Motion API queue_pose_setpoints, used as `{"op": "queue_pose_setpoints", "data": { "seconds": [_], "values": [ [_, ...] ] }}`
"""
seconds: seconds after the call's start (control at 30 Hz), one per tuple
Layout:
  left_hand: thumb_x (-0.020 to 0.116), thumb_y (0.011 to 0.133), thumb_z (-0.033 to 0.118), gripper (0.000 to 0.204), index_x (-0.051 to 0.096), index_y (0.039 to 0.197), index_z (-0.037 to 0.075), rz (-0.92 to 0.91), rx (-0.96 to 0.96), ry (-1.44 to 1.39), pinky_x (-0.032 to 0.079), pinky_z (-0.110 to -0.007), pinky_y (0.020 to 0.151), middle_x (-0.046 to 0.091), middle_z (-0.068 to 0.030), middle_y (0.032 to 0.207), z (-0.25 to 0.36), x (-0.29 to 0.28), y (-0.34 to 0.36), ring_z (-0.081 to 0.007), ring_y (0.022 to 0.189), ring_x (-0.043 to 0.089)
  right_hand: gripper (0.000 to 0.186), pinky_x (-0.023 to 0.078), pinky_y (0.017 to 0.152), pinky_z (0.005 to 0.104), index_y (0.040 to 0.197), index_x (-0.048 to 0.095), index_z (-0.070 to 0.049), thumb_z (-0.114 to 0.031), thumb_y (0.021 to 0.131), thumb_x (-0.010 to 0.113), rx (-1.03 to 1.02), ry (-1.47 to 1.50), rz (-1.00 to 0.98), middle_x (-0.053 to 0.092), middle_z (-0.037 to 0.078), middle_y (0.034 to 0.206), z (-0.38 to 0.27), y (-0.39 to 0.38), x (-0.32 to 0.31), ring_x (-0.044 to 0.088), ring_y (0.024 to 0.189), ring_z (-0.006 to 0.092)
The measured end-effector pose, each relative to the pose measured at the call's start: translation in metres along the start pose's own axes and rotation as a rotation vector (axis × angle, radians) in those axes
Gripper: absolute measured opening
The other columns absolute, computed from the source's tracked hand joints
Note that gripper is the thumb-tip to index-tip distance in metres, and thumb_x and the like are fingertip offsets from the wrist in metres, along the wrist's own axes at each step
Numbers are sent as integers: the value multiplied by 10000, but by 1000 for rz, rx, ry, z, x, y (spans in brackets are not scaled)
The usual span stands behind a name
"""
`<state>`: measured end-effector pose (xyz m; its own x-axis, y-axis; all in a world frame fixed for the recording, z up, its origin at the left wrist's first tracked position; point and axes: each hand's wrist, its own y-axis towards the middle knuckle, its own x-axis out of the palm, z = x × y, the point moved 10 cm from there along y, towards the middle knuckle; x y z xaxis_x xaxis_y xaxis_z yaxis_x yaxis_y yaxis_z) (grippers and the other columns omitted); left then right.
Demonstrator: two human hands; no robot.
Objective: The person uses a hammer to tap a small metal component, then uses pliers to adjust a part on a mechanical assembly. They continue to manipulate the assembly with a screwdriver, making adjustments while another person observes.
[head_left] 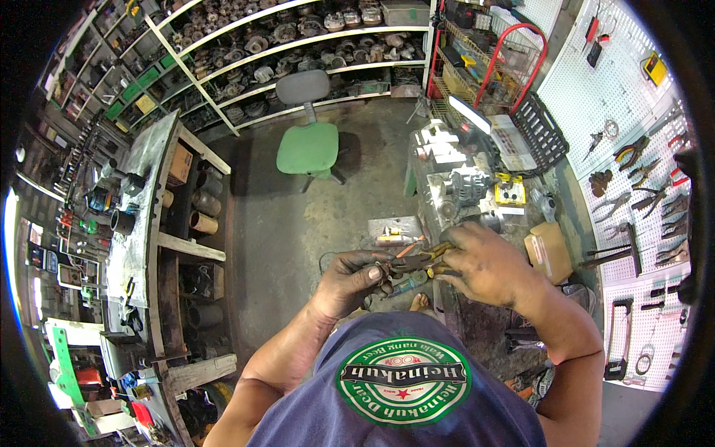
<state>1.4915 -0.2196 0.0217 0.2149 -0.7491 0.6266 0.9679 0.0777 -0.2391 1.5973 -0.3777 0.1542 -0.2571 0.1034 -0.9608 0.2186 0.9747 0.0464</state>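
Note:
My right hand (480, 261) is closed round the yellow handles of a pair of pliers (414, 261), whose dark jaws point left. Pinched between the thumb and fingers of my left hand (348, 281) is a small dark metal part (385, 273). The jaws reach this part, but whether they grip it is too small to tell. Below the pliers lies a blue cylindrical tool (410, 283). A board with small tubes (395, 231) sits just beyond my hands.
On the right, a workbench holds an alternator (469, 185), a yellow box (510, 191) and an open socket case (540, 134). A cardboard box (547, 252) stands nearby. Pliers hang on the white pegboard (596, 97). A green chair (307, 147) stands ahead, a long bench (141, 201) left.

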Motion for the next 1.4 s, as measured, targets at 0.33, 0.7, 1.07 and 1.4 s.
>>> {"op": "queue_pose_setpoints", "data": {
  "seconds": [0.33,0.7,1.07,1.4],
  "values": [
    [848,989,235,508,697,1351,-88,5,-7,113,645,-372,842,793,-192,1161,2,4,0,-252,925,777,214,554,991,492,1000,772,-24,-189,963,641,87,-157,-119,668,157,1190,-9,-3,-4,647,1178,342],
    [815,1022,266,493,689,1358,-72,72,-75,9,638,-360,818,791,-200,1162,-7,1,-2,-239,899,764,198,576,917,498,1004,774,-29,-201,952,690,66,-137,-25,670,151,1179,-1,-6,6,665,1129,351],
    [825,1010,308,458,723,1345,12,16,89,-50,614,-350,826,777,-186,1215,6,1,8,-256,995,753,399,583,867,512,1042,748,31,-339,943,859,188,554,-19,717,269,986,33,-3,48,729,974,454],
    [824,1007,271,443,719,1354,18,35,70,-89,598,-367,869,781,-172,1229,5,-6,10,-258,1016,745,308,569,936,507,1083,760,1,-241,916,852,289,345,87,662,228,1161,31,-16,20,679,1082,446]
  ]
}}
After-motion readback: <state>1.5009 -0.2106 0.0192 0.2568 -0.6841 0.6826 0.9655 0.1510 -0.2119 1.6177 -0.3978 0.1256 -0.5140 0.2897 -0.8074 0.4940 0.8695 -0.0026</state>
